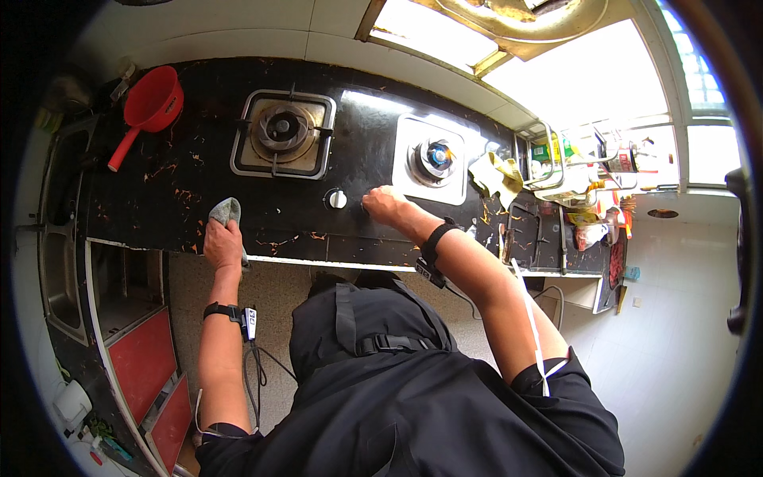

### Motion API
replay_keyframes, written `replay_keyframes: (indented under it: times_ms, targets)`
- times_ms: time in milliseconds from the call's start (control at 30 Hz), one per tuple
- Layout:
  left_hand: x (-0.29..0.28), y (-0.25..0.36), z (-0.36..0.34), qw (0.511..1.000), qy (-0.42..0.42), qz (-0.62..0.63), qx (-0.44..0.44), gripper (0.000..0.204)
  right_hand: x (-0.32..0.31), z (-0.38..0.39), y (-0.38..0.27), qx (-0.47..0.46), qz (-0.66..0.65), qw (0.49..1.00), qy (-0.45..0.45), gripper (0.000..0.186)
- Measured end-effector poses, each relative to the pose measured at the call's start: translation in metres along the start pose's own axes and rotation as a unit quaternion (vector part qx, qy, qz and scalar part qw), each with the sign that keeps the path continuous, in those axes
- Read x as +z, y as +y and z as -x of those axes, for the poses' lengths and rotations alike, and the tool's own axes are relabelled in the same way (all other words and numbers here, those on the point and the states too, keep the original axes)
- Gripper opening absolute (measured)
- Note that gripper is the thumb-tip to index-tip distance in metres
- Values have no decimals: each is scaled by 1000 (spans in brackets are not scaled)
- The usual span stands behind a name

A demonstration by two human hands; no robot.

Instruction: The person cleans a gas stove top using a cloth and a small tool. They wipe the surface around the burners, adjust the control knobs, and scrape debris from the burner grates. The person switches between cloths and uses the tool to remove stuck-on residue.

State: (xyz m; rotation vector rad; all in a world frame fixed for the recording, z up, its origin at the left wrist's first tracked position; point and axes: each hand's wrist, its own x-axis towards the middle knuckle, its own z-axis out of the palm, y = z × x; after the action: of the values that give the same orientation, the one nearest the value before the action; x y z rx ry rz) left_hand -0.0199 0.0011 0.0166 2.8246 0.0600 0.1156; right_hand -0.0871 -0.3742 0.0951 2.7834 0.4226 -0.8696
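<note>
- Fingers (232, 227) of the left hand (222, 243) pinch a grey cloth (225, 210) at the front edge of the desk (278, 205), left of its middle.
- The right hand (388, 206) is curled low near the front edge, before the lit right burner (435, 160); I cannot tell whether its fingers pinch anything.
- A silver knob (338, 199) sits just left of it.
- A red dipper (156, 102) stands near the back left corner.

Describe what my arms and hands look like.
Your left hand and right hand are ungloved. Short black sleeves show, and black wrist straps carry small devices with dark cables. A narrow white strip runs along the right arm.
</note>
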Motion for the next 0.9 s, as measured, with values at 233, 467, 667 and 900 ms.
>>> replay_keyframes:
  times_ms: [233, 467, 667, 900]
  targets:
    - [-4, 4, 1, 1000, 10, -4, 0, 34, -3, 0, -1, 3, 0, 1000, -7, 17]
    - [-8, 8, 2, 999, 33, 1, 3, 33, -7, 1, -1, -3, 5, 1000, -28, 18]
    - [-5, 5, 1, 999, 34, 3, 6, 34, -4, -1, 0, 4, -1, 1000, -26, 18]
    - [-3, 3, 1, 1000, 26, 1, 4, 33, 1, -3, 0, 4, 6, 1000, -24, 18]
